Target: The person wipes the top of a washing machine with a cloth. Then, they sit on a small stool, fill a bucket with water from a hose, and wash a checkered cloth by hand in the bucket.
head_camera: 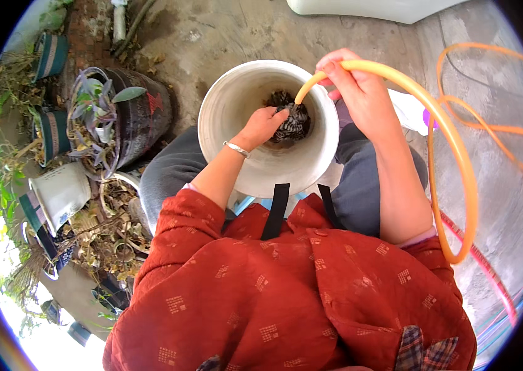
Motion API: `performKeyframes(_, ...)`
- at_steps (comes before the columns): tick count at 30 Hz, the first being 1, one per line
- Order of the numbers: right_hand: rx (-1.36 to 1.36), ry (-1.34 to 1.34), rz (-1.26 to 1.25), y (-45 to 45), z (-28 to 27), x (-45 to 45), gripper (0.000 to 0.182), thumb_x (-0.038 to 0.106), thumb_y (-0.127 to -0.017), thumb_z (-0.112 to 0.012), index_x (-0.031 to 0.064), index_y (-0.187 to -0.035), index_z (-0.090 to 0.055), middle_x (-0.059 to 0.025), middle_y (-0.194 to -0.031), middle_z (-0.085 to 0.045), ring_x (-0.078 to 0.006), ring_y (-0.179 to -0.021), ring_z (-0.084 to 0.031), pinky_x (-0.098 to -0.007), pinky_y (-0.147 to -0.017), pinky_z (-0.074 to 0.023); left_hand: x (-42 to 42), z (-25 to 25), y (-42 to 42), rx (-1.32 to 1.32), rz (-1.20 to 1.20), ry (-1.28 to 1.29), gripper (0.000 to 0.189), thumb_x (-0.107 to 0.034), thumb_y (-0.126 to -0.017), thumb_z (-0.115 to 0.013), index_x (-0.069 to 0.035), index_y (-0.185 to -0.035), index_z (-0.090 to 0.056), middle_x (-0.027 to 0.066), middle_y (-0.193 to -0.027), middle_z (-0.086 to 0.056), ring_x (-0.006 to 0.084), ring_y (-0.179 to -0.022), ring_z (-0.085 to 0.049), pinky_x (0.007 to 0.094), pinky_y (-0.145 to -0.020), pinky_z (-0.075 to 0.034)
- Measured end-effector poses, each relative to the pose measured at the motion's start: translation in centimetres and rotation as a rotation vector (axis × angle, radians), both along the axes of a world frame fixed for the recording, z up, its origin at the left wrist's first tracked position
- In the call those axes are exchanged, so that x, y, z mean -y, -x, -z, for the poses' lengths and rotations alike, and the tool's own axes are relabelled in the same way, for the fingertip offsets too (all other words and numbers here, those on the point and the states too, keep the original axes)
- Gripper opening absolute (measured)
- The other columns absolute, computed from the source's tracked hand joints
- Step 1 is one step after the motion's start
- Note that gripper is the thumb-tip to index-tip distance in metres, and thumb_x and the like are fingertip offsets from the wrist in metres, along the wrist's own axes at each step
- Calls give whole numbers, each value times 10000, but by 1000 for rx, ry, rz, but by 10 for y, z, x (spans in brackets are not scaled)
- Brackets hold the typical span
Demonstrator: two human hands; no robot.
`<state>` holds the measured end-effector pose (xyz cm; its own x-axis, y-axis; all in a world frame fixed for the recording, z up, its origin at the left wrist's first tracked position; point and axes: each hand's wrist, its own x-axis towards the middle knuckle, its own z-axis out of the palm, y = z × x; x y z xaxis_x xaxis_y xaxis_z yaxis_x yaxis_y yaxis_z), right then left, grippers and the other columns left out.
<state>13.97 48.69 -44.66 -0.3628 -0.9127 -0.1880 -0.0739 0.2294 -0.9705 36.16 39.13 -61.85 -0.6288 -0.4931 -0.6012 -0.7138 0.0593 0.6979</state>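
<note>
A white plastic bucket (268,174) stands between my knees. In its bottom lies a dark clump with black-and-white barred patches (294,124), feathered in look; its exact kind is unclear. My left hand (263,124) reaches into the bucket, its thumb and fingers closed on the clump's near side. A silver bracelet (237,149) circles that wrist. Above the bucket's right rim, my right hand (359,88) grips a yellow-orange rubber hose (456,148) near its end. The hose mouth points down over the clump; whether water flows cannot be made out.
Potted plants crowd the left side, among them a large dark pot (143,109) on its side and a white pot (64,190). More orange hose (484,123) and a red hose (474,257) cross the concrete floor at right. A white container (372,9) stands ahead.
</note>
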Motion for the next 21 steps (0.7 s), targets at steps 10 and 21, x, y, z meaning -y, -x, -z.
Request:
performKeyframes(10,84,251,47,-19,-11,-16,258,295,-1033,-559,53,-1012,-648,-14,-906,-661,-111,-826,-635,-259,-673,-514,-1,-121,-36,-518,-446,-545,408,-180,-1015,-559,-32,-1387,-477,60,-1243,-632,154,-1114,-614,336,-978,-498)
performKeyframes(21,-6,277,-33,-32,-21,-33,256,290,-1059,-511,63,-1066,-628,-29,-1001,-680,-104,-947,-661,-233,-701,-521,-32,-183,-49,-677,-447,-371,337,-97,-972,-625,-31,-1293,-547,42,-1140,-663,125,-1023,-628,292,-908,-516)
